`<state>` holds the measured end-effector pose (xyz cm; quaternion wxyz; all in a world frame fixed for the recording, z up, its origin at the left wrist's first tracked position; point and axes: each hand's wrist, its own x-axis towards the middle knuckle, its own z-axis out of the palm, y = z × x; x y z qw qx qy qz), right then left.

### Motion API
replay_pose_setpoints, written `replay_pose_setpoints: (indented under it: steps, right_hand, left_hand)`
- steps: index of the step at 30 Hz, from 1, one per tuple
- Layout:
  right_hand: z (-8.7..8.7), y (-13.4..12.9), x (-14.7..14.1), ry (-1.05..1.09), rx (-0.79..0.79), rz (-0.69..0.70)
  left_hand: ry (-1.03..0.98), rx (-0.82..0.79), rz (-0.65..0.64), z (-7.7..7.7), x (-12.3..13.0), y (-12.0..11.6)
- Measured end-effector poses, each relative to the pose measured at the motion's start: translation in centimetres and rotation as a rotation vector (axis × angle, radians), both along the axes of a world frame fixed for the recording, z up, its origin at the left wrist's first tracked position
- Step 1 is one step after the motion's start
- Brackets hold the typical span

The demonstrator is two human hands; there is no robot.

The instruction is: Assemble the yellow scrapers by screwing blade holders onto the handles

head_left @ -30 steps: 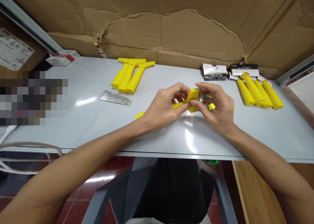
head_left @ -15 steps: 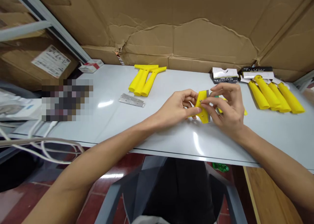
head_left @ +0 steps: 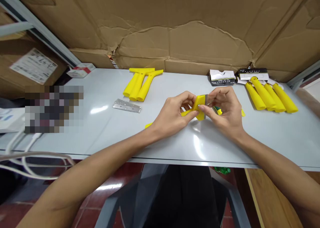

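One broad sheet of creased brown cardboard stands behind the glossy pale-grey surface, probably as a backing. Four tapered yellow plastic handles lie side by side at the right, and three T-shaped yellow plastic handles overlap at the left, seemingly grouped for easy reach. The left hand curls around the neck of a yellow plastic T-shaped tool, thumb pressed on its head, likely to steady it. The right hand has its thumb and fingertips pinching the head's far side, apparently to keep it level; the tool is held between both hands, above the surface. Flat silvery metal strips lie near the three handles. Smallest is a round metal screw in the head, facing up, perhaps to leave it accessible.
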<state>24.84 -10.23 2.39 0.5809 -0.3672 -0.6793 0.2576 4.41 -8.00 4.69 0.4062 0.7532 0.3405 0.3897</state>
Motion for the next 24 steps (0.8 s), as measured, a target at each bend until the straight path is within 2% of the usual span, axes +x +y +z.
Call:
replay_pose_setpoints:
  steps: [9,16,19,24]
  right_hand:
    - [0.13,-0.3,-0.03,-0.042,0.064,-0.056]
    - [0.99,-0.54,0.24,-0.263,0.23,-0.078]
    - [0.81,-0.6,0.23,-0.228,0.162,-0.074]
    - [0.21,-0.41,0.1,-0.022,0.014,-0.022]
  left_hand:
    - [0.005,0.061,0.004,-0.44,0.03,0.08]
    - [0.04,0.085,-0.001,-0.34,0.01,0.04]
    - [0.038,0.088,0.01,-0.19,0.02,-0.02]
    - [0.058,0.129,0.038,-0.42,-0.1,-0.05]
